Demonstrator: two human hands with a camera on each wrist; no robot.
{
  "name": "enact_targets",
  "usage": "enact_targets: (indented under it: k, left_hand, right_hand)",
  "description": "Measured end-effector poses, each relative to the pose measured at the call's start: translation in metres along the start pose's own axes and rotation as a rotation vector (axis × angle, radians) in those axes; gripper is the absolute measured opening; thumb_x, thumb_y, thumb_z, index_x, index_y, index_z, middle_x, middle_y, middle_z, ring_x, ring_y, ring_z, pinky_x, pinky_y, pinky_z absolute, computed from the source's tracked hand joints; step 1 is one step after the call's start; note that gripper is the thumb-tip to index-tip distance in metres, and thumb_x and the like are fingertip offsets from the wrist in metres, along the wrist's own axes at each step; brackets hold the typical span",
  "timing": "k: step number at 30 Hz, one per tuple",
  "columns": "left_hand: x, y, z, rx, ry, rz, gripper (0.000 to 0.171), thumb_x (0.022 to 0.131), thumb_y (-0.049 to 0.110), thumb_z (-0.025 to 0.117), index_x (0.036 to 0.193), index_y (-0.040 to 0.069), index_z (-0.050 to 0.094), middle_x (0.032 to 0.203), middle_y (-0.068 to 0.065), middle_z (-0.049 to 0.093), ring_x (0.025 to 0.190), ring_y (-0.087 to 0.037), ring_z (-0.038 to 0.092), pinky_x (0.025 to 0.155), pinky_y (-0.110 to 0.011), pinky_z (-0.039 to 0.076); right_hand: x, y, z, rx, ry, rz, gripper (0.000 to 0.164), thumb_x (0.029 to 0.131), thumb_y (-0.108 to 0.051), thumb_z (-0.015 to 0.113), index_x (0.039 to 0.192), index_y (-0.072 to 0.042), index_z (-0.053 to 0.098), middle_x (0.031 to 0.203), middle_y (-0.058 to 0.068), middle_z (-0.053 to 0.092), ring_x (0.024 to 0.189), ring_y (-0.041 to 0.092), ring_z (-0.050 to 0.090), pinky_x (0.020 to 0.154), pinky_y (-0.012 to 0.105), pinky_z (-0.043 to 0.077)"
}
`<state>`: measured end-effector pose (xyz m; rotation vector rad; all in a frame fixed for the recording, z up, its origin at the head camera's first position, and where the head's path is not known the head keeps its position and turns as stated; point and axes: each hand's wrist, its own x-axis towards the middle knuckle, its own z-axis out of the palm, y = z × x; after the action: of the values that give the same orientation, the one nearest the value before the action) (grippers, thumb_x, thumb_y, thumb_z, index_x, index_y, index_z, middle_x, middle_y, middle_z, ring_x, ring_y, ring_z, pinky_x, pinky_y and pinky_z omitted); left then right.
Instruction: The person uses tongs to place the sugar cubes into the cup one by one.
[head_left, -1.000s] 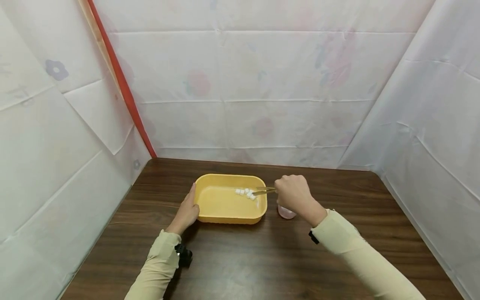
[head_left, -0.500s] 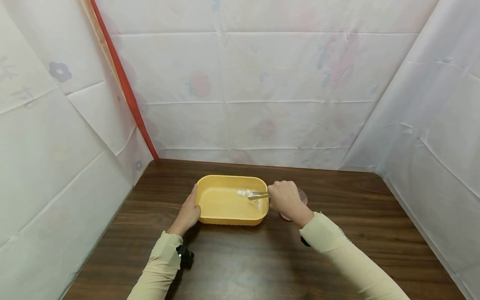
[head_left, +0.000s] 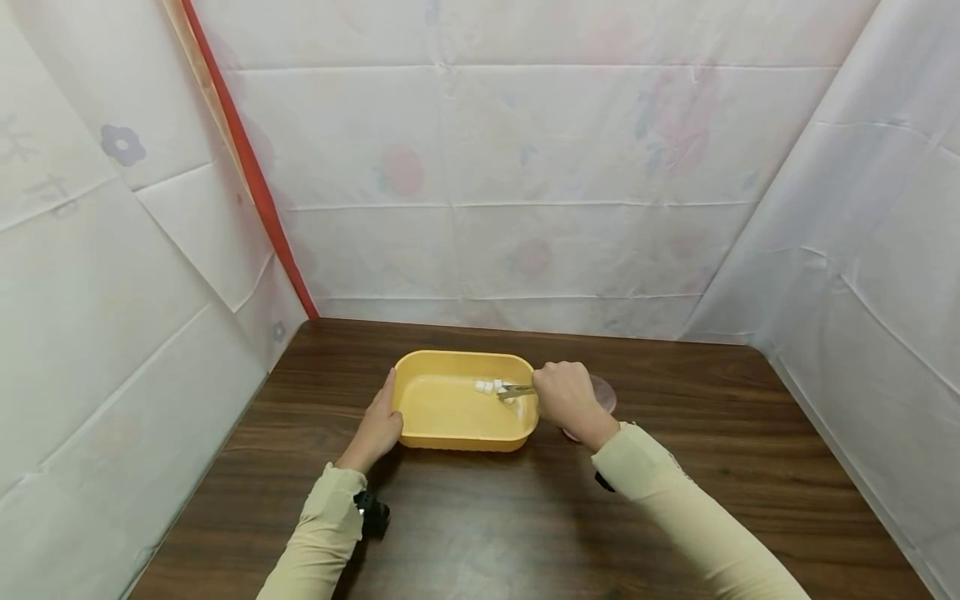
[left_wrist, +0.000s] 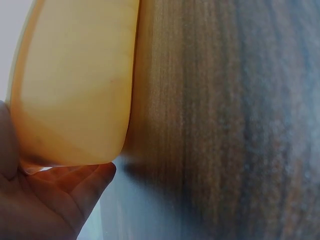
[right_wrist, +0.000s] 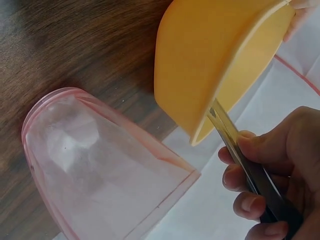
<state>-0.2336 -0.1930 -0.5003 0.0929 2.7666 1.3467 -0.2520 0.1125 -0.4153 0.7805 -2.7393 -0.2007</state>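
Note:
My left hand (head_left: 379,429) holds the near left corner of a yellow plastic basin (head_left: 465,437); its fingers lie along the outside of the end wall. In the left wrist view the thumb shows at the rim side. My right hand (head_left: 568,396) grips metal tongs (right_wrist: 227,127) with a dark handle over the basin's right rim. Several small white cubes (head_left: 488,387) lie inside, towards the right end. The tongs' tips (head_left: 506,393) are among them, the arms close together; whether a cube is pinched cannot be made out.
A clear pinkish cup (right_wrist: 100,165) stands on the table just right of the basin, partly hidden behind the right hand in the head view. The dark wooden table (head_left: 465,533) is bounded at the back and sides by white patterned sheets (head_left: 480,167).
My right hand has moved slightly left and down with the tongs, whose spread arms have come closer together at the cubes. The left hand keeps its place on the basin.

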Motion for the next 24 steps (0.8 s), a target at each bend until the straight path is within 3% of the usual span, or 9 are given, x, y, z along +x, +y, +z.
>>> enact_targets:
  k: [12,18,24]
  left_hand:
    - [0.001,0.002,0.0,-0.002,-0.01,-0.016,0.077,0.088,-0.004,0.032,0.154,0.012,-0.006,0.158,-0.017,0.004,0.142,-0.035,0.01,0.112,-0.051,0.014]
    - [0.003,0.002,0.0,-0.001,-0.01,-0.007,0.077,0.089,-0.004,0.031,0.153,0.012,-0.006,0.158,-0.017,0.003,0.142,-0.035,0.01,0.112,-0.051,0.014]
    - [0.004,0.003,0.001,0.001,-0.013,-0.006,0.076,0.089,-0.004,0.031,0.154,0.011,-0.006,0.158,-0.018,0.004,0.142,-0.035,0.011,0.111,-0.051,0.015]
  right_hand:
    - [-0.003,0.005,0.001,0.005,0.005,0.015,0.038,0.077,-0.011,0.068,0.049,-0.016,0.043,0.047,-0.002,0.038,0.044,0.012,0.029,0.037,0.03,0.032]
    - [-0.008,0.01,-0.009,0.011,-0.028,0.044,0.031,0.071,-0.009,0.068,0.05,-0.017,0.047,0.047,-0.003,0.038,0.045,0.012,0.027,0.036,0.03,0.031]
    - [-0.017,0.017,-0.025,0.005,0.015,0.052,0.029,0.069,-0.012,0.074,0.051,-0.017,0.052,0.048,-0.004,0.042,0.044,0.011,0.03,0.034,0.031,0.033]
